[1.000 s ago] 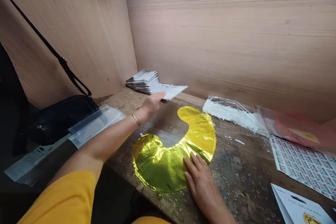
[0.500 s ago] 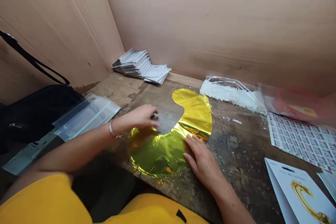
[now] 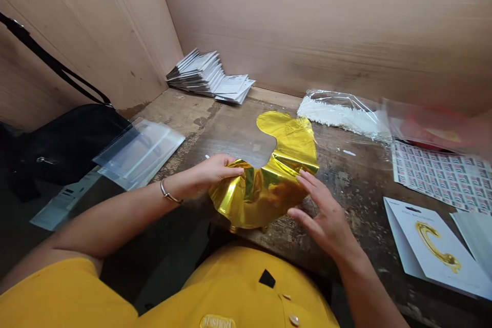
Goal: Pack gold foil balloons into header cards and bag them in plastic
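Observation:
A flat gold foil balloon [image 3: 295, 141], curved like a letter C, lies on the dark worn table [image 3: 361, 184]. My left hand [image 3: 221, 170] pinches its near left part between thumb and fingers, and the foil there is lifted and creased. A metal bangle circles that wrist. My right hand [image 3: 321, 210] is at the balloon's near right edge, fingers spread, with the fingertips at the foil. Part of the foil under my left fingers is hidden.
White folded cards [image 3: 203, 74] are stacked at the back corner. Clear plastic sleeves [image 3: 142, 151] and a black bag [image 3: 73, 138] lie left. To the right are a bag of white material [image 3: 342, 118], a sticker sheet [image 3: 442, 174] and a foil-balloon card [image 3: 434, 246].
My left hand has taken hold of the foil's near left part and raised it into folds. My right hand has shifted right, its fingers now spread at the edge.

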The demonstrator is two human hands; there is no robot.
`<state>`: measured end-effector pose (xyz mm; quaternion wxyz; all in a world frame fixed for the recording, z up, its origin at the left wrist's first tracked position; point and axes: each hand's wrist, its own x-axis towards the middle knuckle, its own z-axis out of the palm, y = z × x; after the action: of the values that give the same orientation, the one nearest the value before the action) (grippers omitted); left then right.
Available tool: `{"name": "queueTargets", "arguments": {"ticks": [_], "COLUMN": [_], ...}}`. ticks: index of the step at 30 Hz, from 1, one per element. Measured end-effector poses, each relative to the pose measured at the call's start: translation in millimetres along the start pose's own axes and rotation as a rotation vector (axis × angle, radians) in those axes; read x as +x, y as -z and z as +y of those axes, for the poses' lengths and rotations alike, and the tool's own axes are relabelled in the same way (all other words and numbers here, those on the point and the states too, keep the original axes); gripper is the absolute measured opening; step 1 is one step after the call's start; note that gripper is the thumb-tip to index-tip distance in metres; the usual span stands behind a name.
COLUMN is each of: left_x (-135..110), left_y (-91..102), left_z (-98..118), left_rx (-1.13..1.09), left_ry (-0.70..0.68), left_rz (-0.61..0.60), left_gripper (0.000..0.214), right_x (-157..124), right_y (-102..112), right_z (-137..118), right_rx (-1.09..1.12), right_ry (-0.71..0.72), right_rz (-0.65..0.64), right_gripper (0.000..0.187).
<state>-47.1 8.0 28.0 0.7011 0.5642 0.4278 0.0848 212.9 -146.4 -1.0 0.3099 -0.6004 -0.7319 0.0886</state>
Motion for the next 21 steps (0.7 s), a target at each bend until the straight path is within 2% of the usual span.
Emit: {"name": "queueTargets", "arguments": {"ticks": [2, 3, 5, 6, 8, 9, 10, 12, 13, 14, 15, 17, 21], "left_x": [-4.3, -6.7, -12.0, -14.6, -18.1, -18.2, -16.7, -8.0, -0.6, 8.3, 18.2, 37.8, 56.2], "left_y": [-21.4, -31.4, -45.8, -49.0, -46.3, -41.3, -35.1, -23.9, -21.2, -21.4, -24.7, -38.7, -68.0], "left_z": [-11.0, -17.2, -28.1, -31.9, -34.2, -32.5, -29.1, -19.1, -13.8, -9.4, -6.3, -5.0, -16.0], "left_rx": [-0.332, -0.444, -0.532, -0.499, -0.265, -0.082, 0.123, 0.528, 0.696, 0.833, 0.945, 1.105, 1.291], "left_ry": [0.063, 0.078, 0.081, 0.078, 0.04, -0.015, -0.11, -0.41, -0.581, -0.74, -0.862, -0.973, -0.97], "left_rz": [-0.019, -0.021, -0.047, -0.087, -0.146, -0.107, -0.01, 0.244, 0.314, 0.313, 0.25, 0.076, -0.216], "left_gripper": [0.029, 0.028, 0.03, 0.032, 0.037, 0.037, 0.035, 0.027, 0.023, 0.022, 0.024, 0.028, 0.036], "right_x": [-11.7, -17.7, -29.2, -34.1, -41.6, -43.9, -45.3, -45.8, -45.4, -44.8, -44.3, -44.0, -40.2], "right_y": [4.6, 3.9, -0.9, -3.0, -3.3, -1.2, 1.9, 8.3, 10.5, 11.7, 12.2, 13.1, 27.8], "right_z": [-14.3, -19.6, -25.1, -25.5, -24.5, -24.3, -25.1, -30.2, -34.5, -39.9, -46.2, -60.4, -84.5], "right_rx": [-0.018, -0.055, -0.138, -0.163, -0.162, -0.143, -0.124, -0.102, -0.093, -0.08, -0.06, 0.013, 0.229], "right_ry": [0.08, 0.123, 0.204, 0.235, 0.269, 0.266, 0.256, 0.237, 0.237, 0.243, 0.252, 0.253, 0.142], "right_rz": [-0.041, -0.049, 0.0, 0.046, 0.121, 0.134, 0.124, 0.061, 0.024, -0.016, -0.059, -0.141, -0.291], "right_gripper": [0.086, 0.09, 0.076, 0.066, 0.056, 0.054, 0.051, 0.045, 0.043, 0.041, 0.039, 0.033, 0.024]}}
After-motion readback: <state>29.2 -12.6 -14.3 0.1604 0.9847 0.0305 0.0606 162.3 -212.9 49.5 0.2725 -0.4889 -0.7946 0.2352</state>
